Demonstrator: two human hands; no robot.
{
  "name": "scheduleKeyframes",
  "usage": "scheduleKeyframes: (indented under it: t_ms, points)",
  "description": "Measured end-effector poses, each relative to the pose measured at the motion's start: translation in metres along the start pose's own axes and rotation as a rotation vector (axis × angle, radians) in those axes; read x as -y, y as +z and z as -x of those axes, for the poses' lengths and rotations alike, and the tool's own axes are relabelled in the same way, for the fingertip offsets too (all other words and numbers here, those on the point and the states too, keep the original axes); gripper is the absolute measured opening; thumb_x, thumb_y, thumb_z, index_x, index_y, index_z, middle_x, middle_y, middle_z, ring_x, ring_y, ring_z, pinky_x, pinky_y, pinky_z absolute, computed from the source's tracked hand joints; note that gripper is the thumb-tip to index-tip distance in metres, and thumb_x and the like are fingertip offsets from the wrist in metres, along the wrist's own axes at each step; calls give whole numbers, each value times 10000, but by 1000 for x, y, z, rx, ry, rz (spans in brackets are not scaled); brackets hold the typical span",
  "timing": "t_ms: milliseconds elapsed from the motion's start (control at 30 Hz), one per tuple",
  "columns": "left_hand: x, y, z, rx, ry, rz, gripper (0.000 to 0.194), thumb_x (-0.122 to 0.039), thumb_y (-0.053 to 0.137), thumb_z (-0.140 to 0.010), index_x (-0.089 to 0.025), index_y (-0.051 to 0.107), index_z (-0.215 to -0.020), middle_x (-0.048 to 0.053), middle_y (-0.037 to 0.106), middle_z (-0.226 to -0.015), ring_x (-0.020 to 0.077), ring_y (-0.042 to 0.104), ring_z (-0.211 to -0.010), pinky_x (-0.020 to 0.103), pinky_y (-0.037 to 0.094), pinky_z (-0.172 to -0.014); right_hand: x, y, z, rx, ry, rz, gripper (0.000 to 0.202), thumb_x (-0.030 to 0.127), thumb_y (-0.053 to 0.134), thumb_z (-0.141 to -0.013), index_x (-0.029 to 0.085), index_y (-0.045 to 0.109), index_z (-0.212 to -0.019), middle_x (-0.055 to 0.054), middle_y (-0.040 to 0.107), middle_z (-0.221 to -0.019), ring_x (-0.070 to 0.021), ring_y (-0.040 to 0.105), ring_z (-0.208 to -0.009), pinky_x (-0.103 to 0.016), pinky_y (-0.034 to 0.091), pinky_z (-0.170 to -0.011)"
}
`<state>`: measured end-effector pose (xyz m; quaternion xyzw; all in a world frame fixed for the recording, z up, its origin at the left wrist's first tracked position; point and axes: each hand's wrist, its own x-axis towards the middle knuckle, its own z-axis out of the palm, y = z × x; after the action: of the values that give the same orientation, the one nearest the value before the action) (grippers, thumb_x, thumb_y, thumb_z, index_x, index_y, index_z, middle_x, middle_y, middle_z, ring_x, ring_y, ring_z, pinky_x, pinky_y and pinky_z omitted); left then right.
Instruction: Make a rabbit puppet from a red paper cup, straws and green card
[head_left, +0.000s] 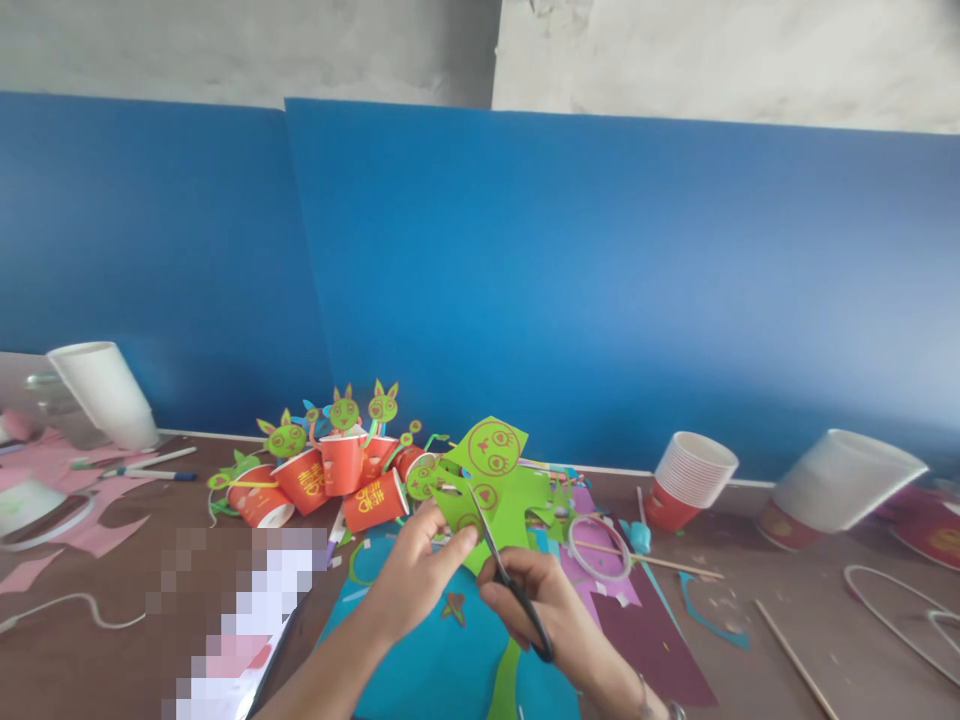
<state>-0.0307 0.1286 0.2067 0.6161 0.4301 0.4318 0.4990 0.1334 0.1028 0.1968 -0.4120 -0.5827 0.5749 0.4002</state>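
My left hand (427,560) pinches the lower left edge of a green paper sheet (491,460) between thumb and fingers. Drawn on the sheet are a round face with lashes and small circles with hearts. My right hand (547,600) is closed around the black handles of a pair of scissors (521,605). The blades point up and left across the green paper, close to my left thumb; whether they are cutting cannot be made out. Beneath both hands lies a blue paper sheet (405,640) with a small brown-and-green cutout (453,609) on it.
Red paper cups (343,465) with green rabbit faces stand and lie behind at left. A pixelated bright screen (255,620) sits at left. Right of the hands are a tape ring (600,547), purple paper, wooden sticks (795,660) and stacked cups (686,485). A blue panel (600,280) rises behind.
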Motion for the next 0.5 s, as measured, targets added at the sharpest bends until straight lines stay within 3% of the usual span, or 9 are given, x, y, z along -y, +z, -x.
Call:
scheduleKeyframes:
  t_ms: [233, 500]
  points:
    - [4, -4, -2, 26, -45, -12, 278, -393, 574, -855, -199, 645, -1042, 80, 676, -1099, 251, 589, -1081, 374, 424, -965, -2, -1, 0, 15, 6, -11, 378, 499, 700, -757, 145, 607, -662, 97, 355, -430, -37, 278, -372, -188, 199, -371]
    - [-2, -10, -4, 74, 3, -14, 288, -360, 582, -842, -190, 677, -1055, 103, 682, -1079, 271, 587, -1063, 406, 425, -957, -4, -4, 0, 35, 20, 12, 393, 517, 708, -747, 145, 615, -662, 84, 390, -438, -35, 273, -370, -193, 226, -385]
